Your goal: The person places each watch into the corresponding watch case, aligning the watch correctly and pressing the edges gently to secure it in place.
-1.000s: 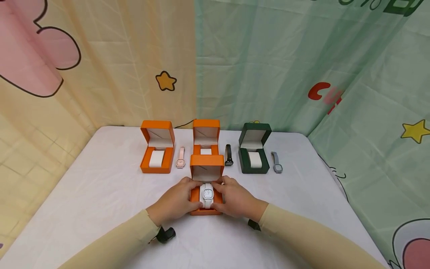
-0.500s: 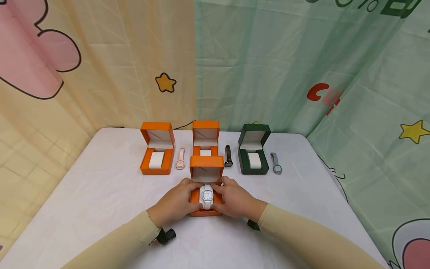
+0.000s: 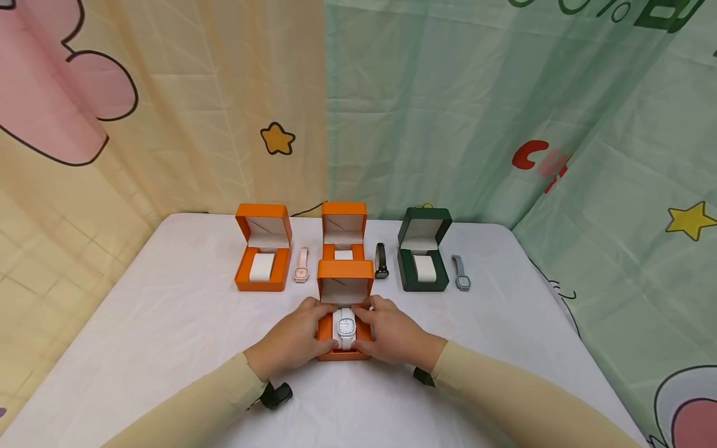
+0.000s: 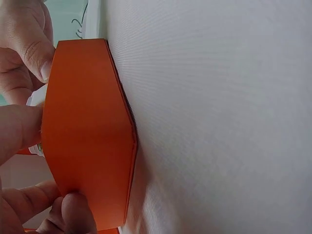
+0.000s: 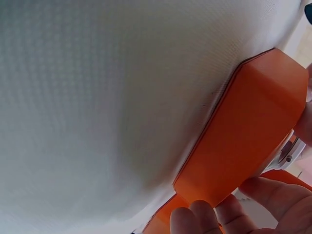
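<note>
Landmark: near orange box [image 3: 345, 269], lid raised, on the white cloth [image 3: 185, 311], between the two hands.
White watch: seated inside the near orange box, dial up, strap running front to back.
Left hand [image 3: 292, 333]: at the left side of the near orange box; narrow grip, thumb and index finger bent about the white watch's left side, other fingers against the outer wall.
Right hand [image 3: 394, 330]: at the box's right side; likewise narrow, thumb and index finger at the white watch's right side, other fingers against the wall. Pressure of either grip: cannot tell.
Far orange box [image 3: 343, 208]: directly behind the near orange box, lid up, partly hidden by its lid.
Left orange box [image 3: 260, 286]: behind and left of the landmark, open, white cushion [image 3: 261, 266] inside.
Pink watch [image 3: 301, 272]: behind-left of the landmark, just beside the left orange box.
Black watch [image 3: 381, 264]: behind-right of the landmark.
Green box [image 3: 419, 286]: farther right, open.
Grey watch [image 3: 462, 277]: farthest right, near the green box.
</note>
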Available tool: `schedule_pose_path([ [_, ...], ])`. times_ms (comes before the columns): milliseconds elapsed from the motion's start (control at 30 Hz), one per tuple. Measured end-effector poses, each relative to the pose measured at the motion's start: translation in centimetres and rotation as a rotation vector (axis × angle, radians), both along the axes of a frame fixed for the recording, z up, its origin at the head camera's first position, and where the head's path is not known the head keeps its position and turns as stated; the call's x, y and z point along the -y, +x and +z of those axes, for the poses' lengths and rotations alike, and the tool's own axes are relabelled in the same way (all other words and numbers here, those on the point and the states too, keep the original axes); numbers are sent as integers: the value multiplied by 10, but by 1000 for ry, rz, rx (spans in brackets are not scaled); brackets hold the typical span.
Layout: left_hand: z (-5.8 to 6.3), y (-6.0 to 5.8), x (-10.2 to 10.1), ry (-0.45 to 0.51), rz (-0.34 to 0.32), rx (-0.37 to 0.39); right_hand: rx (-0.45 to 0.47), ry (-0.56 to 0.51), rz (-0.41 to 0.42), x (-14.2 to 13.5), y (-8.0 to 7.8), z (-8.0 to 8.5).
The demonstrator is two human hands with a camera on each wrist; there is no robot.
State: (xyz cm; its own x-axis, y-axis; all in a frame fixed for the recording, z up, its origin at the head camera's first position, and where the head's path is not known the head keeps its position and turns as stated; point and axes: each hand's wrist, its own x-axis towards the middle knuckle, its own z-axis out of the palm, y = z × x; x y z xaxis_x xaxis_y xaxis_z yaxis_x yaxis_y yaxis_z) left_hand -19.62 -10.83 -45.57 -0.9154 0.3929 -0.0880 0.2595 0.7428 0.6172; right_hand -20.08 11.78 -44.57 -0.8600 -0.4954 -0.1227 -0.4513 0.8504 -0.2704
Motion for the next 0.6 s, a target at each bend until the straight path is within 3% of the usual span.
schedule_pose_path([
  [267,5,1,8,-7,0,-34,15,-7,-4,-2,1,5],
  [467,14,-4,22,56,37,-51,17,-55,-15,-9,-1,19],
  [600,24,-11,33,146,75,-92,34,-131,-57,-17,-7,31],
])
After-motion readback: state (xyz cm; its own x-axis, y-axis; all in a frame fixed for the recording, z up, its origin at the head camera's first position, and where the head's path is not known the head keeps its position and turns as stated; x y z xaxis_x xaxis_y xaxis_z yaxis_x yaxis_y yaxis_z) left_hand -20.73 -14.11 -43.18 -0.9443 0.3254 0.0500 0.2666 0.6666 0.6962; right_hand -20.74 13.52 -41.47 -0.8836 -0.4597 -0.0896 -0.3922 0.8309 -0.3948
